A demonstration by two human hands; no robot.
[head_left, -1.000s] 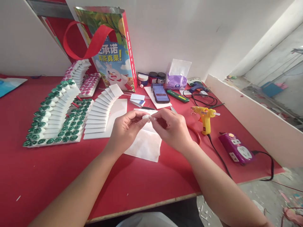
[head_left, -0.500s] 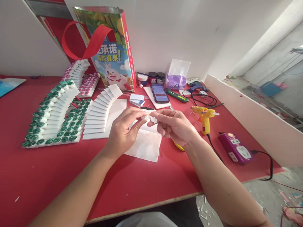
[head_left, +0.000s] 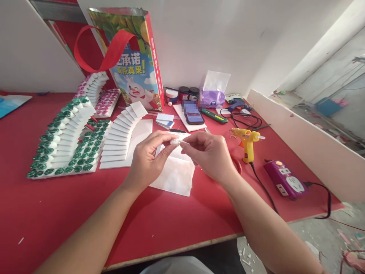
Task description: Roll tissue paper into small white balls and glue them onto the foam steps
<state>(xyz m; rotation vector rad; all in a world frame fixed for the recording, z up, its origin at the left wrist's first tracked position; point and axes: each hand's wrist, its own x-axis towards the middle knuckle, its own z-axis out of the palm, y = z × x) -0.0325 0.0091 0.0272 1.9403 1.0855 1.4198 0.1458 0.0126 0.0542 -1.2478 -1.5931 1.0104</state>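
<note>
- Over a red worktop (head_left: 57, 201), in front of a pale wall (head_left: 182, 38), at work with both hands close together.
- Changed from half a second ago: drawn in tighter at the right hand (head_left: 209, 154), out of a looser, more spread pose.
- Seen thinner now at the tail (head_left: 184, 142), nearly edge-on rather than broad and flat.
- Held in the left hand (head_left: 149, 156), much as before: pinching the small white roll (head_left: 174, 141) in a closed grip, thumb to fingertips.
- Pinching the tail in the right hand, likewise with a closed grip.
- Raised above the white sheets (head_left: 173, 175), between the two hands: roll and tail, seemingly joined.
- Judged from this: firmer control of the tail, with the roll kept steady.
- Lying apart to the right, untouched: glue gun (head_left: 247, 142) and power strip (head_left: 285, 179).
- Spread to the left: green-trimmed piece (head_left: 81, 161) and white fan (head_left: 116, 140).
</note>
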